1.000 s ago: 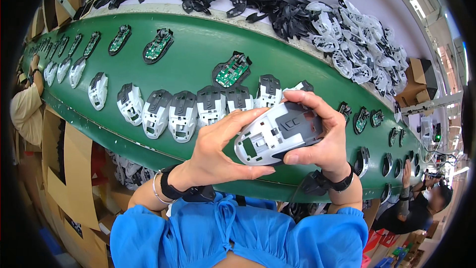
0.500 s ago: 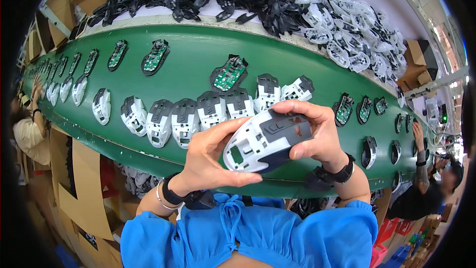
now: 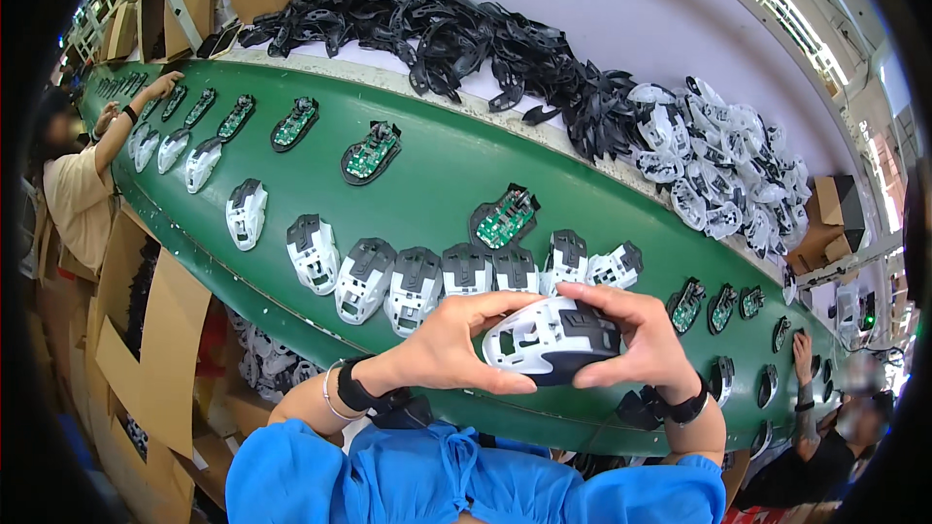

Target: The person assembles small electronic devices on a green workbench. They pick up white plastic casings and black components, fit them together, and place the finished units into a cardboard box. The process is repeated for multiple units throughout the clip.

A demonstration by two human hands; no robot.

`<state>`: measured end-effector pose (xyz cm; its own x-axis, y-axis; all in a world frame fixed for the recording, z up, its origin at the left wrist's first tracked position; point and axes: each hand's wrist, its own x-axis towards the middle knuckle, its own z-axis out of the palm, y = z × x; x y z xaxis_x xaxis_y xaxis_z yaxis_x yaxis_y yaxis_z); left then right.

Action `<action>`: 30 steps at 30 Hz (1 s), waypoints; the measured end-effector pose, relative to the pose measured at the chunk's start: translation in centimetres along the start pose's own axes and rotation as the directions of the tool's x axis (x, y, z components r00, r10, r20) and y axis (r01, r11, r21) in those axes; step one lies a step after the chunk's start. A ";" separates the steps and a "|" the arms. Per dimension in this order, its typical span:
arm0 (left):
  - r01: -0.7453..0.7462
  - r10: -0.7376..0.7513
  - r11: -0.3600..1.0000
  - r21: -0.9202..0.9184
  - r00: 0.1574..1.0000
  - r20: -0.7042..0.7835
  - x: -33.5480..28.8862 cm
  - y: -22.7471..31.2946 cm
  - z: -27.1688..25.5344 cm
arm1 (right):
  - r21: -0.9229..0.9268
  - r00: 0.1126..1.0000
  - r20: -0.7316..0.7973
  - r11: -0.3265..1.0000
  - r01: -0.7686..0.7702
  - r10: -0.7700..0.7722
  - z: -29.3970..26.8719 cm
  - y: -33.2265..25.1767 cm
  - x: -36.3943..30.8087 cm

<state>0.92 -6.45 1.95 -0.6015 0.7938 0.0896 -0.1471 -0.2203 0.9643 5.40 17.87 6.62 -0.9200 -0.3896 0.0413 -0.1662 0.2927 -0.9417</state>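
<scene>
A computer mouse [image 3: 546, 335] with a white and dark grey top and a dark underside is held level between my two hands, just above the belt's near side. My left hand [image 3: 449, 344] grips its white rear end, thumb on the near side and fingers on the far side. My right hand [image 3: 649, 335] closes round the dark front end. Beyond it, white and grey mouse top shells [image 3: 416, 289] stand in a curved row, the nearest partly hidden by my hands. Farther off lies a black mouse base with a green circuit board [image 3: 505, 221].
The green belt [image 3: 291, 170] carries more bases with boards [image 3: 371, 153] and shells. Along its far ledge are heaps of black plastic parts [image 3: 437, 34] and white shells [image 3: 723, 155]. Co-workers' hands [image 3: 160, 87] reach over both ends. Open cardboard boxes [image 3: 155, 349] stand at left.
My view has shifted, so the belt and its parts appear lower and farther right. The mouse stays in both hands, slightly lower in view. The left co-worker's arm now reaches over the boards.
</scene>
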 end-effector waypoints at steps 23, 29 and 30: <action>-0.235 -0.212 0.673 -0.701 0.847 -0.488 0.5 -5.2 -10.1 | -0.511 0.946 -0.180 0.847 0.144 -0.270 1.1 4.5 24.3; -0.328 0.040 0.781 -0.531 0.875 -0.482 1.1 -5.1 -9.8 | -0.529 0.752 -0.622 0.590 -0.610 0.220 -6.5 15.9 33.9; -0.337 0.052 0.788 -0.516 0.871 -0.489 0.9 -5.1 -9.9 | -0.552 0.725 -0.662 0.531 -0.642 0.190 -5.8 16.4 34.6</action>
<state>-6.65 -10.24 -5.38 -0.9154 0.4026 0.0066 -0.3182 -0.7332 0.6010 -31.26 14.27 -5.45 -0.9337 0.3506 0.0724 0.3068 0.8880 -0.3424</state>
